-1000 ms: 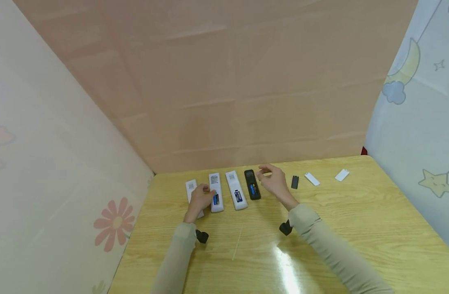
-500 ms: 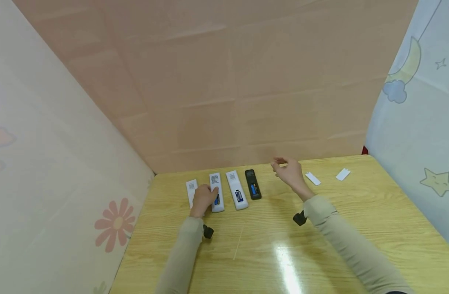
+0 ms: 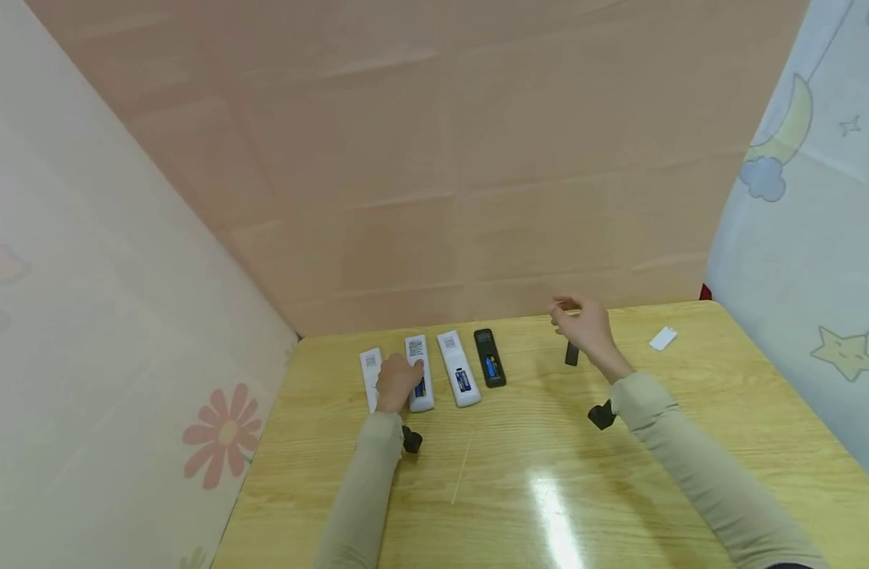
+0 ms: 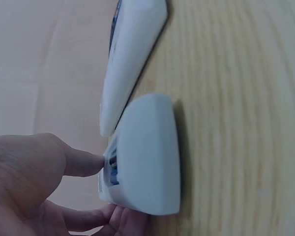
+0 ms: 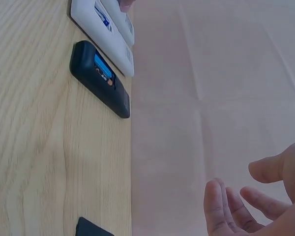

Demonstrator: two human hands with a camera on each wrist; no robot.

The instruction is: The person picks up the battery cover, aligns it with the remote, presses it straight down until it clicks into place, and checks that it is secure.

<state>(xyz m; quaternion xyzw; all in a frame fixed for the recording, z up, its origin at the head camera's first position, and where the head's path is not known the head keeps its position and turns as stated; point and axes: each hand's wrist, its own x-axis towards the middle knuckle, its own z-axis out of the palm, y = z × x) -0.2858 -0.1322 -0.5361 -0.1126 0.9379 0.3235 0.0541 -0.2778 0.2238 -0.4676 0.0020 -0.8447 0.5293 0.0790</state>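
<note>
Head view: row of four remotes, back faces up, on the wood table (image 3: 505, 514). Left hand (image 3: 397, 383) lies across the second white remote (image 3: 416, 348) from the left; that hand hides its own fingers and part of the leftmost white remote (image 3: 370, 361).

Left wrist view fills this in: thumb (image 4: 86, 163) at the edge of the battery bay (image 4: 114, 172), fingers along the opposite side, the second white remote pinched between them, its near end on the table. Something blue shows inside the bay. The third white remote (image 4: 132, 64) stands just beyond, apart from the hand.

Right hand (image 3: 583, 324), from above: raised over the far part of the table, just above a dark cover (image 3: 572, 356) that it partly overlaps. Whether the two touch cannot be judged from here. Right wrist view: thumb well apart from loosely bent fingers, nothing between; the dark cover sits low in frame, clear of the hand. Black remote (image 5: 101, 78) also there, blue battery in its bay.

Only the head view has the white cover (image 3: 663, 338), right of the right hand.
</note>
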